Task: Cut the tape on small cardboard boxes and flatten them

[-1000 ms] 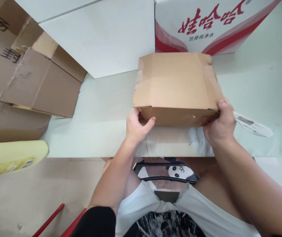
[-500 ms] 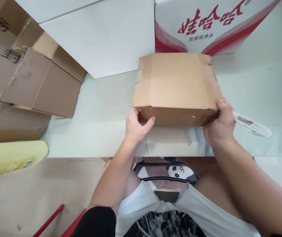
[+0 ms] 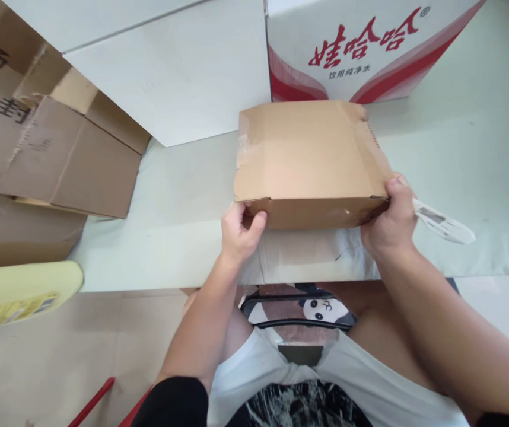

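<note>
Left hand (image 3: 240,234): grasping brown oblong cardboard box (image 3: 308,151) at eight o'clock
Right hand (image 3: 389,224): grasping it at four o'clock
Corners: support evenly

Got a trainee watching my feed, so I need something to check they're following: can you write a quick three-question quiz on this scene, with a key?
1. True or false: the left hand and the right hand both touch the brown box.
2. Multiple choice: which of these carries red lettering?
A) the yellow item at the far left
B) the white carton behind the brown box
C) the black sleeve
3. Fill in the blank: the white plastic item sticks out beyond the ____ hand.

Key: 1. True. 2. B. 3. right.
</note>
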### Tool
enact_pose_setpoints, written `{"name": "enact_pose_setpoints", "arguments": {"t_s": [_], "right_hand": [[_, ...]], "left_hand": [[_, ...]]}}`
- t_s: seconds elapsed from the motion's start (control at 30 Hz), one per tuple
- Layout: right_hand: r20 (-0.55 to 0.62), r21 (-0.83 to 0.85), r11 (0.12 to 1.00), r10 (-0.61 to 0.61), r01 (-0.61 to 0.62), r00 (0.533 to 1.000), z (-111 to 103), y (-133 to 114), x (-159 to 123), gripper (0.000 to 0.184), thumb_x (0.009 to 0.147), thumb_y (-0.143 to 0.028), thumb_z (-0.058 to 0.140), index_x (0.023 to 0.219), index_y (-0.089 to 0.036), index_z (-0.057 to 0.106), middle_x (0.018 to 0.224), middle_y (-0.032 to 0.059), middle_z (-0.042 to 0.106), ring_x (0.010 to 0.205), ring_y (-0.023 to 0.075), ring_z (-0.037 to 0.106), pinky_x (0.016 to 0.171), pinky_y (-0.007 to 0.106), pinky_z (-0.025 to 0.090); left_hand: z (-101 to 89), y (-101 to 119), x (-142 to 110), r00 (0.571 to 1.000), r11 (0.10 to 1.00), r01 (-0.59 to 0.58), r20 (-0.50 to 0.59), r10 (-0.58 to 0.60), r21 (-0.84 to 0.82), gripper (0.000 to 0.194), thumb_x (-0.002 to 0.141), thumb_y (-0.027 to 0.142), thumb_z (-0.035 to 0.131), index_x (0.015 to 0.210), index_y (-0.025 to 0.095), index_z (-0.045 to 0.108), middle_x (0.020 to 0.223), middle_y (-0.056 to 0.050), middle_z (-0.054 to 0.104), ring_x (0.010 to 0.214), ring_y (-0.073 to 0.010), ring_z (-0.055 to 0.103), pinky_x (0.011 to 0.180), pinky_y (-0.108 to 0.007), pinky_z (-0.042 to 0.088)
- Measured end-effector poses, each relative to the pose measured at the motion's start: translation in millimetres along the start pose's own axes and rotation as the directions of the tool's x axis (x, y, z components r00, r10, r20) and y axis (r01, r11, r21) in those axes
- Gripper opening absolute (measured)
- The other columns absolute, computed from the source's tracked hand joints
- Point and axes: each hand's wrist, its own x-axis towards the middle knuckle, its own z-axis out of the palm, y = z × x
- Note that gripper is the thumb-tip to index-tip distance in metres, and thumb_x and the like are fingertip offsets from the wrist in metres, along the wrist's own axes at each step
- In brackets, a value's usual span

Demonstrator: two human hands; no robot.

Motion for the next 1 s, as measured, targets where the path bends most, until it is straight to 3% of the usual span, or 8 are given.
{"name": "enact_pose_setpoints", "arguments": {"t_s": [0.17,0.37,0.57,0.67,0.83,1.0], "right_hand": [[0.003,-0.044,0.999,-0.002,0.003,1.0,-3,2,1,0.032,0.085,-0.047,0.065,0.068,-0.024,0.051,0.069,-0.0038,0.039,0.063,0.0136,0.04,0.058,0.028,0.036],[0.006,-0.034,0.999,0.014,-0.014,1.0,0,-2,-1,0.031,0.082,-0.046,0.067,0.069,-0.024,0.049,0.068,-0.0035,0.04,0.064,0.0139,0.039,0.058,0.028,0.033],[-0.008,-0.074,0.997,0.02,-0.021,1.0,1,-4,-2,0.029,0.078,-0.044,0.066,0.069,-0.024,0.046,0.067,-0.0038,0.037,0.064,0.0137,0.038,0.058,0.027,0.031],[-0.015,-0.094,0.995,0.023,-0.024,1.0,1,-5,-3,0.025,0.077,-0.041,0.063,0.07,-0.024,0.046,0.067,-0.0033,0.037,0.065,0.0143,0.039,0.058,0.028,0.031],[-0.07,-0.072,0.997,-0.026,0.021,0.997,4,-8,-4,0.014,0.072,-0.033,0.06,0.069,-0.024,0.05,0.066,-0.0021,0.042,0.064,0.0148,0.038,0.056,0.029,0.03],[-0.106,0.027,1.0,0.017,-0.015,0.994,3,-6,-3,0.015,0.072,-0.033,0.061,0.067,-0.025,0.05,0.068,-0.0006,0.043,0.067,0.0157,0.042,0.056,0.029,0.034]], "left_hand": [[-5.2,0,0,0.986,0.986,-0.136,-0.107,0.126,-0.092,0.058,0.094,0.063,0.057,0.057,0.019,0.055,0.054,-0.001,0.047,0.054,-0.0139,0.046,0.055,-0.028,0.037],[-8.3,10,-1,0.942,0.974,-0.224,-0.259,0.212,-0.02,0.065,0.096,0.048,0.059,0.045,0.018,0.034,0.046,0.002,0.03,0.045,-0.0091,0.028,0.049,-0.029,0.02],[-8.7,12,-4,0.905,0.969,-0.246,-0.351,0.242,0.034,0.052,0.092,0.036,0.058,0.045,0.018,0.047,0.043,0.001,0.04,0.043,-0.0098,0.037,0.047,-0.027,0.025],[-8.5,8,-3,0.898,0.975,-0.222,-0.393,0.196,-0.021,0.049,0.093,0.034,0.057,0.047,0.018,0.052,0.045,0.0,0.045,0.045,-0.0105,0.041,0.049,-0.027,0.027],[-7.3,6,4,0.91,0.969,-0.07,-0.414,-0.035,-0.236,0.052,0.089,0.032,0.062,0.048,0.019,0.034,0.048,0.004,0.032,0.047,-0.009,0.031,0.051,-0.027,0.027],[-9.1,7,10,0.901,0.963,0.01,-0.415,-0.124,-0.268,0.042,0.092,0.038,0.058,0.056,0.02,0.05,0.055,0.002,0.049,0.057,-0.0127,0.053,0.061,-0.027,0.044]]}}
